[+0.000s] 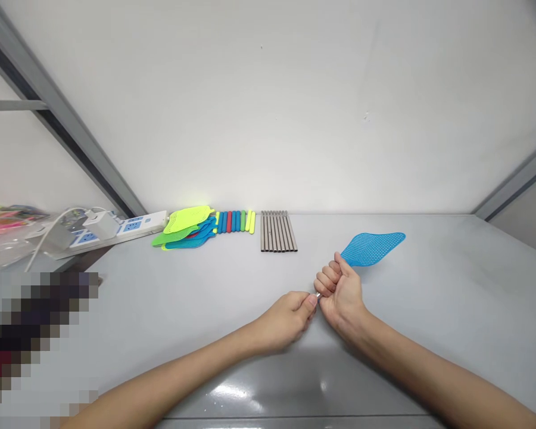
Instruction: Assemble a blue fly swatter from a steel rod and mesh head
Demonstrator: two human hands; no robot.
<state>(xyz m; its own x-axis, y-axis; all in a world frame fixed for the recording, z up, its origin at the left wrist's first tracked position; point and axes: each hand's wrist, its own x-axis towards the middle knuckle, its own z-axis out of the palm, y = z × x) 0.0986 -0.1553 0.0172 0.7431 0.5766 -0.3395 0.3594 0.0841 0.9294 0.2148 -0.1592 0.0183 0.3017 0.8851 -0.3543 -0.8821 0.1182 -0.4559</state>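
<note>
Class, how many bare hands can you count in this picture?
2: the left hand pinches a silver tip near the centre; the right hand, beside it, grips the blue mesh paddle. The pixelated patch at left could hide others.

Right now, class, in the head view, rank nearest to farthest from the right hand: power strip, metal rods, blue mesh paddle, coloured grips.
1. Blue mesh paddle: just beyond the right hand.
2. Metal rods: left, toward the back.
3. Coloured grips: further left.
4. Power strip: far left.
</note>
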